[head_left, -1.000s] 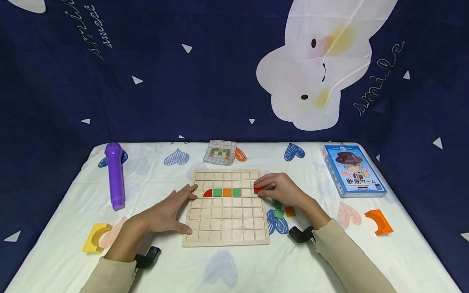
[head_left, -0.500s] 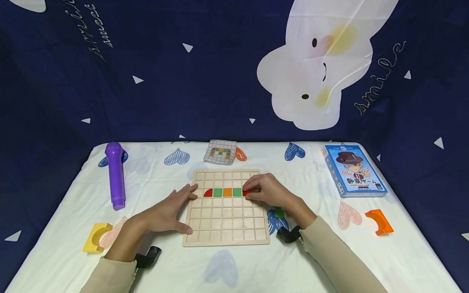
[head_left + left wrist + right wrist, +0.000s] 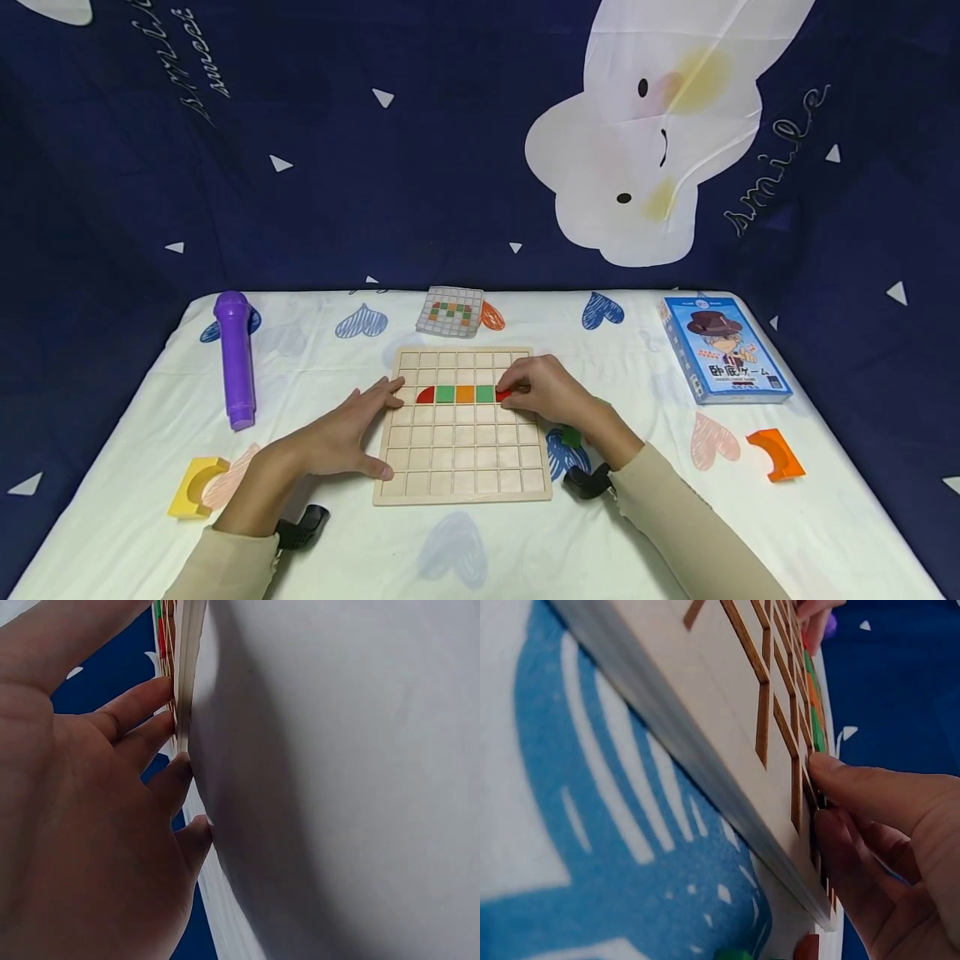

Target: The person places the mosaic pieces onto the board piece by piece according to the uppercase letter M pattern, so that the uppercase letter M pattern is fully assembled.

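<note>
A wooden grid board (image 3: 462,482) lies in the middle of the table. Its third row holds a red quarter-round piece (image 3: 425,396), a green square (image 3: 446,394), an orange square (image 3: 465,394) and another green square (image 3: 484,393). My right hand (image 3: 546,390) pinches a red piece (image 3: 502,397) at the cell just right of that row. My left hand (image 3: 347,430) lies flat with straight fingers against the board's left edge (image 3: 184,690). In the right wrist view, my right fingers (image 3: 870,802) press down on the board (image 3: 727,735).
A pattern card (image 3: 451,312) lies behind the board. A purple cylinder (image 3: 236,358) and yellow arch block (image 3: 193,487) sit on the left. A blue card box (image 3: 722,350) and orange arch block (image 3: 777,454) sit on the right. A green piece (image 3: 572,436) lies by my right wrist.
My right hand moved left from beside the board onto it, carrying the red piece to the cell right of the coloured row. The left hand has stayed put.
</note>
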`<state>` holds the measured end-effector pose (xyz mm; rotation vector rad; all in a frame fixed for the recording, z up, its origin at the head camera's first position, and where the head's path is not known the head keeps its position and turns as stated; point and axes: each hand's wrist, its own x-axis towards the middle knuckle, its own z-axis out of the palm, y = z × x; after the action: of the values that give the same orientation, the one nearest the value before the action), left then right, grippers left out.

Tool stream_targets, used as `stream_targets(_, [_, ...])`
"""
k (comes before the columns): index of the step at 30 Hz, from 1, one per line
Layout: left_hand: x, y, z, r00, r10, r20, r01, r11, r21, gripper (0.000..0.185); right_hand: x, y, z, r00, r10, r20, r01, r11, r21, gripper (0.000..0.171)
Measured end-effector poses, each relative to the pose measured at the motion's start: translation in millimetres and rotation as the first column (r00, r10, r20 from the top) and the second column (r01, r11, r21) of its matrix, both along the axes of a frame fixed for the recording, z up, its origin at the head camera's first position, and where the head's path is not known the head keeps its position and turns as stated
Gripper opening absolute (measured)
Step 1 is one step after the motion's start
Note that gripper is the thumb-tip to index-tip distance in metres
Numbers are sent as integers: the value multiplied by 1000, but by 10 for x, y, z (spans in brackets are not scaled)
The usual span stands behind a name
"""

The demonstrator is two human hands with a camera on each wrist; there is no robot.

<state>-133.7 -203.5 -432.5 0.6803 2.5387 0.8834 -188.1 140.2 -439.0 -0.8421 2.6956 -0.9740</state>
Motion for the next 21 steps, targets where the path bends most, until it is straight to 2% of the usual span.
stream_targets(8, [1, 7, 13, 1000, 5, 11, -6, 1000, 1, 122, -4, -6, 0, 1000, -5, -21, 5, 1000, 9, 15])
stream_targets(17, [0, 16, 18, 999, 13, 29, -13, 1000, 6, 109, -10, -3, 19, 1000, 11, -2, -11, 1000, 19, 14])
stream_targets(21, [-2, 17, 21, 999, 15, 28, -15, 1000, 4, 113, -16, 3, 17, 1000, 12, 14, -12, 1000, 27, 15])
